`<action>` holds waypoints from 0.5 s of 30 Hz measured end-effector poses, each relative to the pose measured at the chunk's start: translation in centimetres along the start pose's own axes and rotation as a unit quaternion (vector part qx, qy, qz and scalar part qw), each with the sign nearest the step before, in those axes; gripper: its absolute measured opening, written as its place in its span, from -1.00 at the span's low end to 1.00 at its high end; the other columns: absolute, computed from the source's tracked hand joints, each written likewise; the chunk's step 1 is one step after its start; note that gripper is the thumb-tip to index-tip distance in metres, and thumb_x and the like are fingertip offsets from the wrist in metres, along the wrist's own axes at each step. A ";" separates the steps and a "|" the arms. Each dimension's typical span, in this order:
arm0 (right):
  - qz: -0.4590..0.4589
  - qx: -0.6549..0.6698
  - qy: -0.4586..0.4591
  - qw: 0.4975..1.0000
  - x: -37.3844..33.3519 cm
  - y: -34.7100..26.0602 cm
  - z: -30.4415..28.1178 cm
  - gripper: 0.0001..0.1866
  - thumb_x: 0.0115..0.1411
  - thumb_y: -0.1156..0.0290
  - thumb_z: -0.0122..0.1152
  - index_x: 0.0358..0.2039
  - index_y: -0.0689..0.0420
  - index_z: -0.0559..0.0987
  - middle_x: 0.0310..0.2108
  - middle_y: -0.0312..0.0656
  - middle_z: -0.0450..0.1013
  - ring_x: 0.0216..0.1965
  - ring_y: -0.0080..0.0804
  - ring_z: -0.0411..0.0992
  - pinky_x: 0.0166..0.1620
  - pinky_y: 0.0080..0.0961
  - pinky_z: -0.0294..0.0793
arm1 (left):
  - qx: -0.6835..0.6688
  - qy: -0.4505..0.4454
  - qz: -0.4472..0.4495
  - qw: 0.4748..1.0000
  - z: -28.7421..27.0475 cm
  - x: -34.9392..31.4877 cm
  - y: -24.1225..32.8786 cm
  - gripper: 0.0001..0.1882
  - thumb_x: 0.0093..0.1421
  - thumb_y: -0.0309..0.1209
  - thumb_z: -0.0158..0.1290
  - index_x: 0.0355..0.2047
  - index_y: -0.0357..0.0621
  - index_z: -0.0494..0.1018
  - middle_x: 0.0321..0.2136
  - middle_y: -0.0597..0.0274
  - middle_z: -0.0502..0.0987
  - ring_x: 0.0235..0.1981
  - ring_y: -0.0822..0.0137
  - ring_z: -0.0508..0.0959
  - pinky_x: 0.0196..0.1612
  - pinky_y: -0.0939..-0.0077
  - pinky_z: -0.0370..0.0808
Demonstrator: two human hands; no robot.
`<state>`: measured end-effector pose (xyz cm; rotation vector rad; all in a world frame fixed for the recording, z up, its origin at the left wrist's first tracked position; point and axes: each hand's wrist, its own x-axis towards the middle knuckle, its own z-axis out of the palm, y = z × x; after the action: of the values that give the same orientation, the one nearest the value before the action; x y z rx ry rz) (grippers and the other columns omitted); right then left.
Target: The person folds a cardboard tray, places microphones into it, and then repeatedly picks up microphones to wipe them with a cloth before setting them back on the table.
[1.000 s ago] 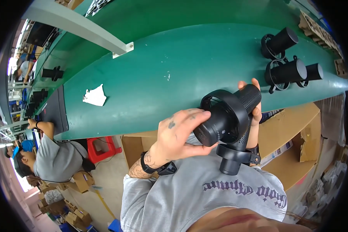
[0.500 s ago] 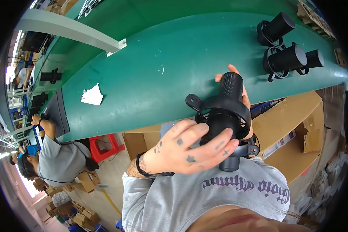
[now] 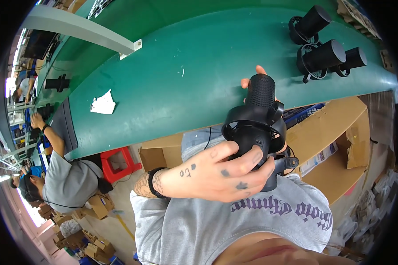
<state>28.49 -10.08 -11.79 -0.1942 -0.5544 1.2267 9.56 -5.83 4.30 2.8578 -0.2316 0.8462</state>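
Note:
A black microphone (image 3: pixel 261 91) with a mesh grille is held upright in front of my chest. Around its body sits a black ring-shaped shock mount (image 3: pixel 245 115), with a side lug at the upper right. My left hand (image 3: pixel 223 174) wraps round the lower body, its fingertips pressed near a small port on the side facing me. Behind the microphone my right hand (image 3: pixel 260 70) supports it; only a few fingertips show past the grille, the rest being hidden. A second bracket lug (image 3: pixel 291 162) sticks out to the right, below the mount.
Several black microphones in shock mounts (image 3: pixel 327 57) stand at the far right of the green table (image 3: pixel 163 88). A torn white scrap (image 3: pixel 103 102) lies on the left. Below the edge are an opened cardboard box (image 3: pixel 331 132) and a red stool (image 3: pixel 120 164). A co-worker (image 3: pixel 68 181) sits at left.
The shock mount has turned round the microphone: its lug went from the left side to the upper right, and a port now shows. My left hand shifted slightly lower along the body.

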 end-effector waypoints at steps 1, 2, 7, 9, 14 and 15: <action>-0.003 -0.004 -0.004 1.000 -0.1 0.0 0.2 0.03 0.00 0.01 0.32 0.28 0.21 -0.05 0.00 0.14 0.22 -0.20 -0.37 0.44 -0.17 -0.53 0.53 | 0.003 0.012 0.011 1.000 0.1 -0.1 0.0 -0.86 -0.08 -0.31 0.15 -0.45 0.25 0.48 -0.12 0.70 0.48 -0.07 0.35 0.32 -0.32 0.55 0.24; -0.006 -0.009 -0.010 1.000 0.0 -0.1 0.3 0.02 0.00 0.00 0.31 0.28 0.21 -0.05 0.00 0.14 0.22 -0.20 -0.37 0.45 -0.16 -0.52 0.53 | 0.006 0.024 0.021 0.999 0.2 -0.1 -0.1 -0.87 -0.08 -0.32 0.14 -0.46 0.24 0.49 -0.12 0.68 0.49 -0.08 0.33 0.34 -0.33 0.55 0.25; -0.004 0.026 0.073 0.997 -0.3 -1.0 4.5 -0.03 0.07 -0.06 0.22 0.29 0.12 -0.07 -0.07 -0.01 0.34 -0.13 -0.28 0.46 -0.13 -0.42 0.57 | -0.054 0.057 -0.062 0.995 -0.2 -0.7 -1.8 -0.77 -0.14 -0.35 0.19 -0.39 0.14 0.51 -0.13 0.50 0.49 -0.18 0.31 0.41 -0.37 0.52 0.34; 0.015 -0.076 0.092 0.993 -0.1 -2.0 3.7 -0.08 0.13 -0.18 0.08 0.27 0.13 -0.05 -0.08 -0.05 0.41 -0.13 -0.26 0.48 -0.14 -0.43 0.57 | -0.128 0.085 -0.172 0.973 -0.1 -1.2 -3.6 -0.62 -0.24 -0.42 0.27 -0.31 -0.05 0.50 -0.17 0.25 0.47 -0.24 0.31 0.46 -0.37 0.46 0.45; 0.059 -0.057 0.077 0.994 -1.0 -2.1 1.4 -0.24 0.24 -0.22 -0.20 0.12 0.26 0.22 -0.22 -0.05 0.46 -0.36 -0.32 0.48 -0.34 -0.46 0.52 | -0.360 0.198 -0.457 0.789 2.0 -2.4 -3.8 -0.42 -0.18 -0.40 0.35 -0.19 -0.26 0.30 -0.35 0.14 0.45 -0.58 0.44 0.52 -0.62 0.66 0.48; 0.060 -0.056 0.061 0.995 -0.9 -2.1 1.1 -0.25 0.25 -0.21 -0.23 0.08 0.28 0.26 -0.28 -0.05 0.48 -0.45 -0.34 0.49 -0.42 -0.48 0.52 | -0.411 0.192 -0.482 0.749 2.1 -2.5 -3.7 -0.45 -0.09 -0.41 0.31 -0.16 -0.26 0.25 -0.35 0.14 0.45 -0.62 0.44 0.51 -0.63 0.65 0.48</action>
<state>29.51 -11.84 -10.21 -0.3996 -0.5121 1.2921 9.33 -2.34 0.84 1.5438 0.6967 0.7557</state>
